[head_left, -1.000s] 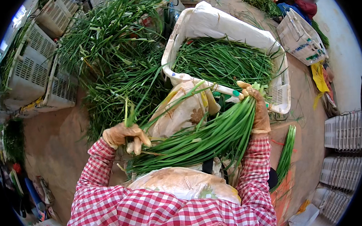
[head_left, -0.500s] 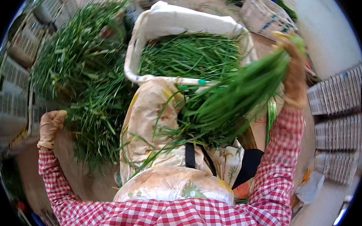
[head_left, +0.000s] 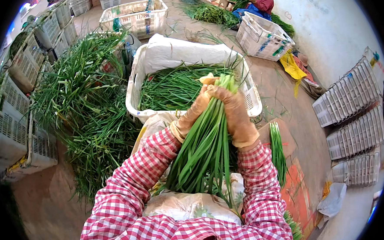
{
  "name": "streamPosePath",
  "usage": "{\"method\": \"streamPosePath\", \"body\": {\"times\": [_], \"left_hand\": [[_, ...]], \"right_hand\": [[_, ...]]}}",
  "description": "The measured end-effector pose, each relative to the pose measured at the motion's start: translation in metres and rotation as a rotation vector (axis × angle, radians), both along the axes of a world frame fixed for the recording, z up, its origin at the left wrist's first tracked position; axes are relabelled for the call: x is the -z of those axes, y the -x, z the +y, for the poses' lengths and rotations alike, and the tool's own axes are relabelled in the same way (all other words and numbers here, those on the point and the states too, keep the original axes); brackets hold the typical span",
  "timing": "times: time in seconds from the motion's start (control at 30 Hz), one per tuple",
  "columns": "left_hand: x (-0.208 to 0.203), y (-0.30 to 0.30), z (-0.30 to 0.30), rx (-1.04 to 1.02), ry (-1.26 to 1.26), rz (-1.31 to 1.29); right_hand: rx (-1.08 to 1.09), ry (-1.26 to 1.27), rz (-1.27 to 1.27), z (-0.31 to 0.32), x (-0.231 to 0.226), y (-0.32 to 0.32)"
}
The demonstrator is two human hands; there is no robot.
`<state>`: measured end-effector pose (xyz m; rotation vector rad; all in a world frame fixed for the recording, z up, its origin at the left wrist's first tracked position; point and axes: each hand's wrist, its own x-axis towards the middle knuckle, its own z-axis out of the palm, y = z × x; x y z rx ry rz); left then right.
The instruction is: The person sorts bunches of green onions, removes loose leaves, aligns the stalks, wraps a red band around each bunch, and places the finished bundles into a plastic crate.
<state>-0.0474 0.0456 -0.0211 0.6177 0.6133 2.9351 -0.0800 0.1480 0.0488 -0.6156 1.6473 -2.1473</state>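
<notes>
Chives (head_left: 204, 149), a long green bundle, stand upright between both gloved hands above the person's lap, their lower ends hidden behind the apron. The left hand (head_left: 194, 111) wraps the stalks near the top; the right hand (head_left: 235, 113) closes round them too, covering the cut ends before the white crate (head_left: 131, 86).

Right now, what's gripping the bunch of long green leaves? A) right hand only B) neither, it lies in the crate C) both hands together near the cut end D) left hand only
C: the gloved left hand and right hand both close around the bunch of green leaves near its upper cut end, held over the white crate with the leaf tips hanging toward the person's lap.
</notes>
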Motion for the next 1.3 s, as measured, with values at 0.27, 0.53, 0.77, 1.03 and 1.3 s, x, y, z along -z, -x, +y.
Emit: {"method": "streamPosePath", "body": {"times": [0.27,0.53,0.77,1.03,1.3], "left_hand": [[0.001,-0.015,-0.015,0.376,0.175,-0.198],[-0.026,-0.027,-0.023,0.318,0.323,-0.394],[-0.09,0.003,-0.107,-0.391,0.683,0.143],[-0.114,0.047,-0.241,-1.178,2.246,0.228],[-0.148,0.077,-0.13,-1.639,2.236,1.152]], "right_hand": [[0.233,-0.446,1.095,0.016,0.013,0.026],[-0.24,-0.345,0.749,0.012,0.012,0.02],[0.195,-0.084,0.847,0.062,-0.027,0.06],[0.477,-0.294,0.459,0.131,0.033,0.071],[0.505,-0.291,0.183,0.156,0.089,0.056]]}}
